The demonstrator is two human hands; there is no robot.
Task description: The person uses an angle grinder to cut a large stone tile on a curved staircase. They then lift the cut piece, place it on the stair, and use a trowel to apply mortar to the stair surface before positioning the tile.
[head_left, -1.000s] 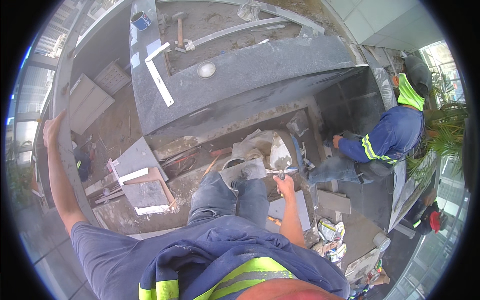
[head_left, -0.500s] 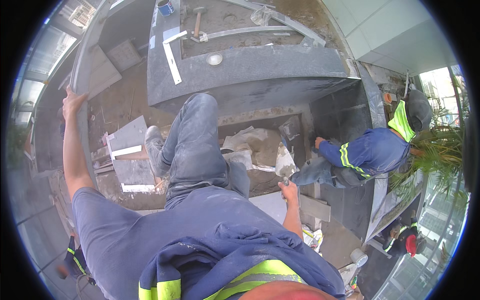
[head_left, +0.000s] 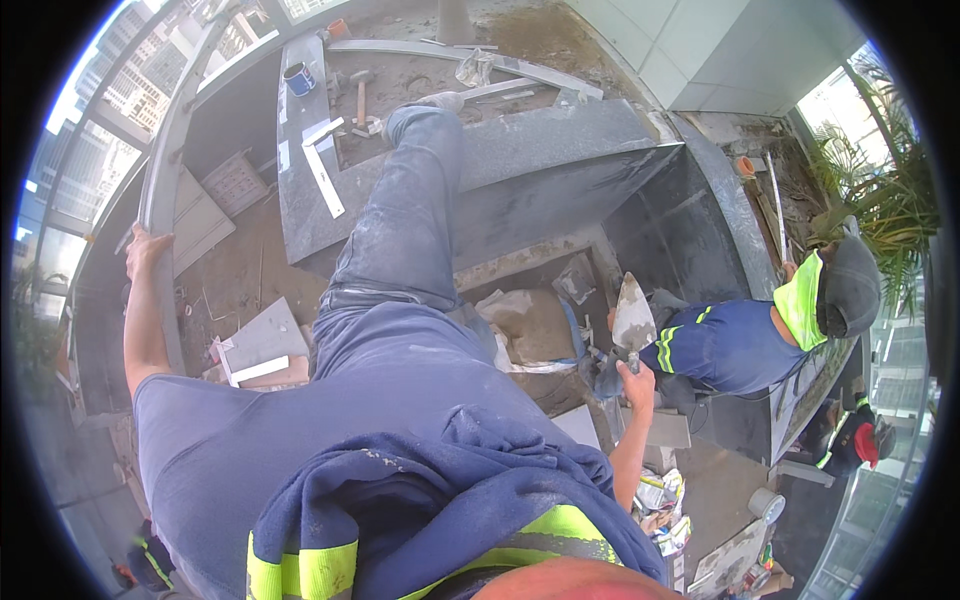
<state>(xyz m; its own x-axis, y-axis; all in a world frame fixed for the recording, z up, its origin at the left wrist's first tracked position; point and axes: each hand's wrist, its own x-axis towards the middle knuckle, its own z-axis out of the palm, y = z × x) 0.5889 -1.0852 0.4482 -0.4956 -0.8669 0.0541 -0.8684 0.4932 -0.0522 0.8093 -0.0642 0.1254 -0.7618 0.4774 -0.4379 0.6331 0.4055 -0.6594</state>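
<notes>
Trowel [head_left: 633,322], blade up and smeared with grey mortar, stands in the right hand [head_left: 637,384], whose fingers are wrapped tight round its handle, with a torn cement bag [head_left: 527,325] just to that hand's left and a crouching co-worker in a blue jacket [head_left: 735,345] just to its right. Far out on the other side, the left hand [head_left: 143,250] is clasped over a grey metal railing [head_left: 160,180], while the person's own raised leg [head_left: 405,215] stretches up between both hands onto the dark stone slab [head_left: 540,150], where a hammer [head_left: 360,95] lies beyond it.

Dusty grey stone ledge [head_left: 540,150], hammer [head_left: 360,95], blue cup [head_left: 299,78], white strips [head_left: 325,175]
</notes>
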